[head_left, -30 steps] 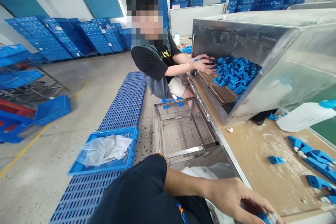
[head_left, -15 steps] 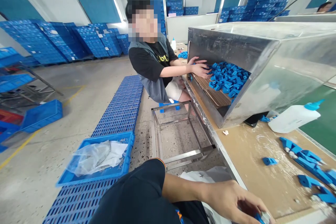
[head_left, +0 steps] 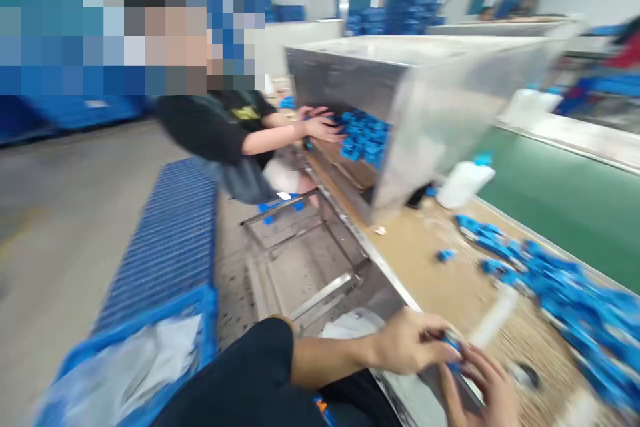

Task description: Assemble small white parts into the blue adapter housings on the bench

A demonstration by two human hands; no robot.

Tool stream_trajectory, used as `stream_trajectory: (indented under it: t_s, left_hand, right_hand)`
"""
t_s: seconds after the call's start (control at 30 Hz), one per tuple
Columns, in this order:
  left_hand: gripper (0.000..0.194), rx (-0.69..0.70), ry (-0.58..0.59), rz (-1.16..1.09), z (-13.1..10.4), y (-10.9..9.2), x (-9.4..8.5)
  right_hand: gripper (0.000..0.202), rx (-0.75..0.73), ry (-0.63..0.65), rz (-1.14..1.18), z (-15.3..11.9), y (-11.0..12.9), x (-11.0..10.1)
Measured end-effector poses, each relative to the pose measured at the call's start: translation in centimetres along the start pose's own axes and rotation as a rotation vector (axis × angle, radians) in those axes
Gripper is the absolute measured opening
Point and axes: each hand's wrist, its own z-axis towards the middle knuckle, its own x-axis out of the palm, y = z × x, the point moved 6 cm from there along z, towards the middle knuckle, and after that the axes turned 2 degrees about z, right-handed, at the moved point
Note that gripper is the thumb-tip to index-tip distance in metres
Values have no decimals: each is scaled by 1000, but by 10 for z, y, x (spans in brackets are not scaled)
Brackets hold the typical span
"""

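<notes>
Low at the table's front edge, my left hand (head_left: 407, 341) pinches a small blue plastic piece (head_left: 453, 349) with a greyish top. My right hand (head_left: 487, 390) meets it from the other side, thumb and fingers closed around the piece's lower part. Motion blur and the fingers hide most of its shape. To the right, many similar blue plastic pieces (head_left: 565, 297) lie heaped on the brown tabletop (head_left: 410, 260). One single blue piece (head_left: 445, 255) sits apart from them.
A metal box (head_left: 350, 73), open at the front, holds more blue pieces, where a co-worker's hands (head_left: 320, 125) reach in. A white bottle (head_left: 465, 185) stands beside it. On the left are a metal stool frame (head_left: 325, 293) and a blue tray (head_left: 210, 333) with plastic bags.
The view has swung right, showing more of the blue heap. My right hand has come into view, and both hands now meet at the blue piece. The co-worker's hands stay at the box.
</notes>
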Motion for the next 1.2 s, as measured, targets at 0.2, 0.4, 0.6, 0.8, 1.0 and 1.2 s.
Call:
stream_trajectory:
  t_s: [0.2,0.4,0.6,0.8,1.0,1.2]
  left_hand:
    - [46,-32,3,84,1,-14,0]
    - [50,-64,13,280,11,-1,-7]
    - [55,-46,-36,335,12,4,-11]
    - [55,-8,-43,349,9,3,-12]
    - [55,17,-69,397,8,9,-13]
    - [60,25,89,391,9,14,4]
  right_hand:
    - [25,45,-135,-101,1,65,16]
    - [34,129,-125,-113,0,60,11]
    - [33,127,-121,-166,2,63,12]
    - [31,132,-114,-248,3,64,16]
    - [29,58,-143,-327,4,68,11]
    - [24,23,-273,-344,-8,74,-6]
